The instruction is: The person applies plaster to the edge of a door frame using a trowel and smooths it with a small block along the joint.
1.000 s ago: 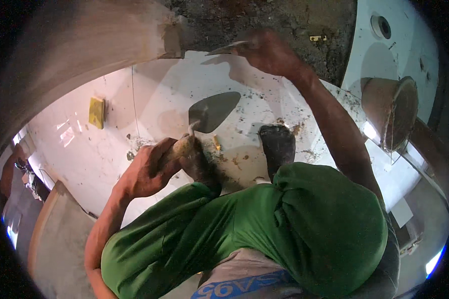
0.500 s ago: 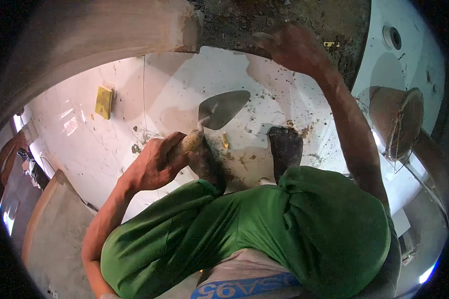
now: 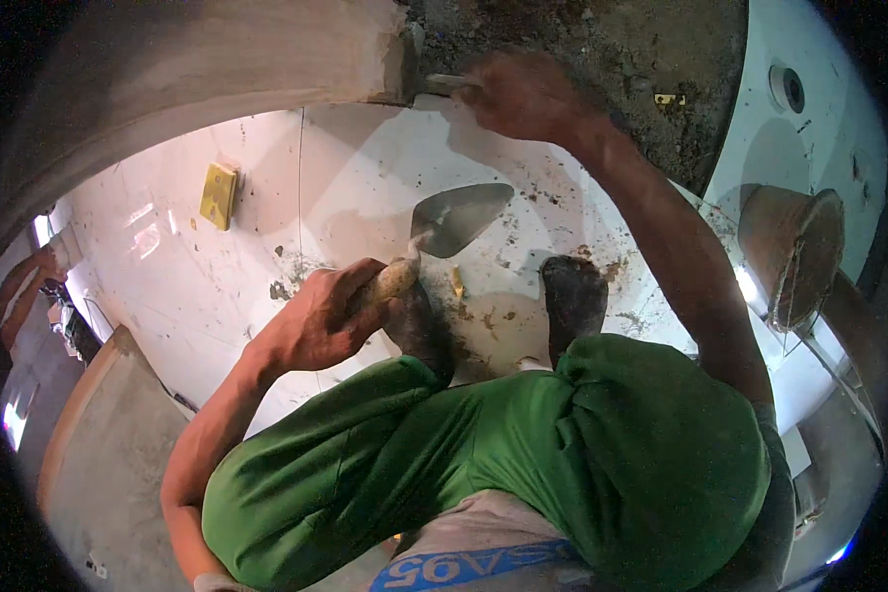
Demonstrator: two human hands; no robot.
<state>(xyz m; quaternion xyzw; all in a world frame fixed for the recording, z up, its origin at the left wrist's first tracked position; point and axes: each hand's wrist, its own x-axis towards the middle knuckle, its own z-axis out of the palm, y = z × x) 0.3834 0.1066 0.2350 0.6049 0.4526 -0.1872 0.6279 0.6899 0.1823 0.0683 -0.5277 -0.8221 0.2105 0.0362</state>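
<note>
My left hand (image 3: 335, 311) is closed on the wooden handle of a pointed trowel, whose grey blade (image 3: 461, 215) points away to the right above my dark right foot (image 3: 572, 301). My right hand (image 3: 523, 94), slightly blurred, grips a thin flat tool (image 3: 441, 81) at the corner where a curved plastered edge (image 3: 345, 64) meets a rough dark cement patch (image 3: 651, 44). A yellow block (image 3: 219, 195) lies on the white tiles (image 3: 266, 261) to the left, and a small yellow piece (image 3: 457, 281) lies between my feet.
A dirty bucket (image 3: 789, 257) sits at the right beside a pale surface with a round ring (image 3: 787, 87). A small yellow spacer (image 3: 668, 100) lies on the dark patch. A wood-edged board (image 3: 99, 434) and clutter stand at lower left.
My right hand moved right along the dark patch, then back left to the plastered corner. My left hand still grips the trowel. The whole view shifted slightly.
</note>
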